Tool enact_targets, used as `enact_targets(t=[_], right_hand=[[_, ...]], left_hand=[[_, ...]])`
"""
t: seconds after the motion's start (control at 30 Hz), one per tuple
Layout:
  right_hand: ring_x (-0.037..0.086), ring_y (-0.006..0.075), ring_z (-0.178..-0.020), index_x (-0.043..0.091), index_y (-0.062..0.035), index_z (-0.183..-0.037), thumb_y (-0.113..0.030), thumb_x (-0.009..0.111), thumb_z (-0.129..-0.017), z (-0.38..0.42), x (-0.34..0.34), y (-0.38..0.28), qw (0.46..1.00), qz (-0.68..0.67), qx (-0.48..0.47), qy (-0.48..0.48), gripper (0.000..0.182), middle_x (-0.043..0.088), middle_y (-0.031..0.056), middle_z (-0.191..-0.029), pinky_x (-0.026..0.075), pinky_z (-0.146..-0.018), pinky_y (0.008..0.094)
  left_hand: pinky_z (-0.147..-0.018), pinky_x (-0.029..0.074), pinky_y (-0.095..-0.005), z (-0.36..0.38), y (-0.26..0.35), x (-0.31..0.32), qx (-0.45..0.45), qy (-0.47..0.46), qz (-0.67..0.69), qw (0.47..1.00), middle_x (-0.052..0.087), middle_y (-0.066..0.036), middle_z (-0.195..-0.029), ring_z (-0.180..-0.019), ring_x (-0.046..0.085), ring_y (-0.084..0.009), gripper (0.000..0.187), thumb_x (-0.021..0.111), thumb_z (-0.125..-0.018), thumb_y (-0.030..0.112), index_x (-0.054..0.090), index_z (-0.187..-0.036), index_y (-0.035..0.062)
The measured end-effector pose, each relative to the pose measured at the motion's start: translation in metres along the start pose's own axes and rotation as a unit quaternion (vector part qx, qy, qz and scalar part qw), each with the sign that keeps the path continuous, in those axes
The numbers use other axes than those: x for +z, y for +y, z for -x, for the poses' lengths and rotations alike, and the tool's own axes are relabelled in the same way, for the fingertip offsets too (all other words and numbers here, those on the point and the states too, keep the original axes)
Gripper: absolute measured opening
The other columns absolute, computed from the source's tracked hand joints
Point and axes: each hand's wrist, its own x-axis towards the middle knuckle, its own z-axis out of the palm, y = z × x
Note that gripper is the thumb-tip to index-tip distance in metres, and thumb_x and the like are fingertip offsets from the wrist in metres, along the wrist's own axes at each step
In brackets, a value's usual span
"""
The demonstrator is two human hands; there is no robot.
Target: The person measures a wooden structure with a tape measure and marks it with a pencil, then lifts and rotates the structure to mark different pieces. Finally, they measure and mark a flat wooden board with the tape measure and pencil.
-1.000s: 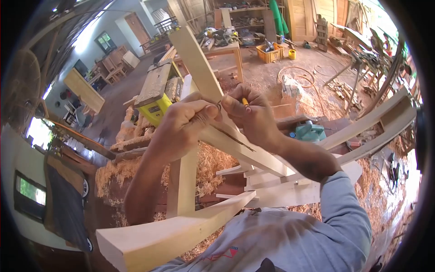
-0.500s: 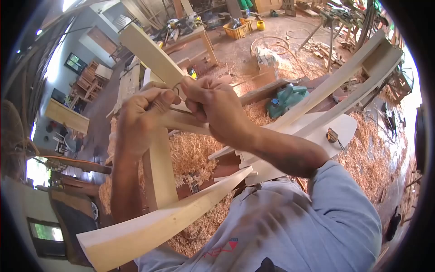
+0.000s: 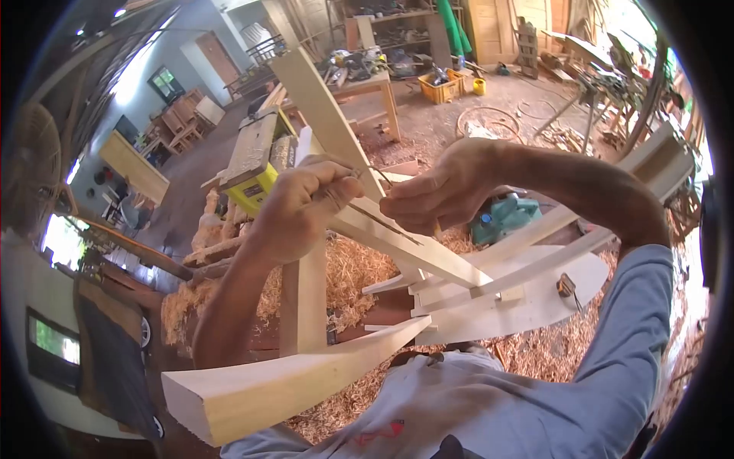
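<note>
Above a pale wooden frame, both my hands are raised with their fingers pinched. My left hand (image 3: 302,206) grips a thin dark cord (image 3: 381,176). Facing it, my right hand (image 3: 451,187) pinches the cord too, which bends across the gap between them. Another dark strand (image 3: 394,228) slants down from the left hand over a pale rail (image 3: 417,252). A small yellowish tip shows below the right fingers; I cannot make out what it is. Behind the hands rises a wide pale board (image 3: 325,107). A thick curved wooden piece (image 3: 298,382) lies nearest my body.
A green power tool (image 3: 505,220) sits beyond the right hand. On a white curved panel (image 3: 527,310) lies a small orange-and-black item (image 3: 566,287). A yellow-green machine (image 3: 256,183) stands at left. Wood shavings (image 3: 352,279) cover much around the frame. A yellow crate (image 3: 442,88) is farther back.
My hands have moved apart, the right one swinging to the right with its elbow raised. The small loop between them has become a longer stretch of cord. The view has shifted too.
</note>
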Motion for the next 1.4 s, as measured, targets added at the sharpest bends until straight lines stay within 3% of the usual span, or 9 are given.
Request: enact_targets(t=[0.23,0.33,0.67,0.77,0.83,0.97,1.23,1.33,1.4], right_hand=[[0.061,0.0184,-0.093,0.061,-0.0141,-0.084,-0.016,0.064,-0.078,-0.021,-0.005,0.054,0.982,-0.075,-0.153,-0.080,0.007,0.062,0.0000,-0.079,0.034,-0.111,0.0423],[0.060,0.0175,-0.087,0.061,-0.0143,-0.084,-0.016,0.064,-0.079,-0.028,0.004,0.053,0.988,-0.072,-0.140,-0.007,0.006,0.059,-0.0025,-0.070,0.034,-0.110,0.0425],[0.058,0.0201,-0.089,0.060,-0.0168,-0.076,-0.022,0.062,-0.083,-0.018,0.016,0.050,0.985,-0.061,-0.160,0.024,0.010,0.059,0.0002,-0.082,0.037,-0.104,0.0432],[0.055,0.0193,-0.077,0.055,-0.0138,-0.073,-0.022,0.066,-0.079,-0.024,0.028,0.019,0.991,-0.071,-0.034,0.110,0.015,0.054,0.0001,-0.078,0.047,-0.093,0.0405],[0.051,0.0185,-0.068,0.050,-0.0111,-0.070,-0.023,0.069,-0.076,-0.037,0.033,-0.005,0.931,-0.191,0.194,0.244,0.024,0.049,0.0009,-0.074,0.052,-0.081,0.0374],[0.052,0.0195,-0.069,0.048,-0.0103,-0.068,-0.022,0.070,-0.073,-0.053,0.028,-0.027,0.893,-0.215,0.296,0.263,0.026,0.046,0.0019,-0.073,0.055,-0.080,0.0390],[0.056,0.0225,-0.077,0.049,-0.0089,-0.070,-0.019,0.070,-0.071,-0.056,0.024,-0.032,0.911,-0.189,0.294,0.218,0.023,0.047,0.0033,-0.075,0.055,-0.084,0.0405],[0.056,0.0235,-0.078,0.053,-0.0077,-0.075,-0.013,0.074,-0.069,-0.076,0.028,-0.049,0.860,-0.201,0.387,0.267,0.022,0.049,0.0046,-0.077,0.053,-0.076,0.0387],[0.056,0.0251,-0.079,0.056,-0.0063,-0.080,-0.007,0.077,-0.067,-0.098,0.029,-0.059,0.751,-0.215,0.508,0.363,0.025,0.052,0.0056,-0.080,0.050,-0.072,0.0382]], left_hand=[[-0.084,0.043,-0.0306,-0.002,-0.001,0.000,-0.028,-0.016,0.000,0.999,0.061,-0.011,-0.094,-0.093,0.057,-0.0191,0.024,0.062,-0.092,0.019,0.067,-0.095,-0.0041],[-0.084,0.043,-0.0315,0.000,-0.001,0.001,-0.056,-0.003,0.049,0.997,0.061,-0.011,-0.093,-0.093,0.057,-0.0203,0.023,0.063,-0.091,0.019,0.067,-0.095,-0.0037],[-0.086,0.043,-0.0304,0.000,0.002,-0.002,0.011,-0.023,-0.043,0.999,0.062,-0.009,-0.096,-0.095,0.056,-0.0181,0.026,0.059,-0.095,0.022,0.066,-0.088,-0.0017],[-0.086,0.043,-0.0348,-0.001,0.003,-0.001,0.016,-0.016,-0.034,0.999,0.063,-0.011,-0.092,-0.095,0.056,-0.0242,0.019,0.059,-0.093,0.015,0.066,-0.087,-0.0020],[-0.086,0.042,-0.0345,-0.003,0.001,-0.002,0.007,-0.019,-0.029,0.999,0.062,-0.012,-0.091,-0.094,0.056,-0.0243,0.019,0.059,-0.093,0.015,0.065,-0.086,-0.0021],[-0.085,0.041,-0.0323,-0.002,0.003,0.000,-0.009,-0.016,-0.008,1.000,0.061,-0.011,-0.090,-0.091,0.056,-0.0221,0.021,0.059,-0.093,0.016,0.064,-0.085,-0.0034],[-0.082,0.040,-0.0311,-0.002,0.009,0.002,-0.020,-0.010,0.002,1.000,0.059,-0.009,-0.092,-0.088,0.054,-0.0177,0.024,0.060,-0.093,0.016,0.064,-0.091,-0.0079],[-0.077,0.042,-0.0292,-0.003,0.010,0.002,-0.051,-0.004,0.015,0.999,0.059,-0.009,-0.088,-0.083,0.054,-0.0150,0.025,0.059,-0.094,0.016,0.064,-0.091,-0.0085],[-0.069,0.044,-0.0268,-0.005,0.009,0.002,-0.051,-0.003,-0.042,0.998,0.061,-0.008,-0.082,-0.075,0.054,-0.0113,0.027,0.060,-0.094,0.017,0.065,-0.090,-0.0090]])
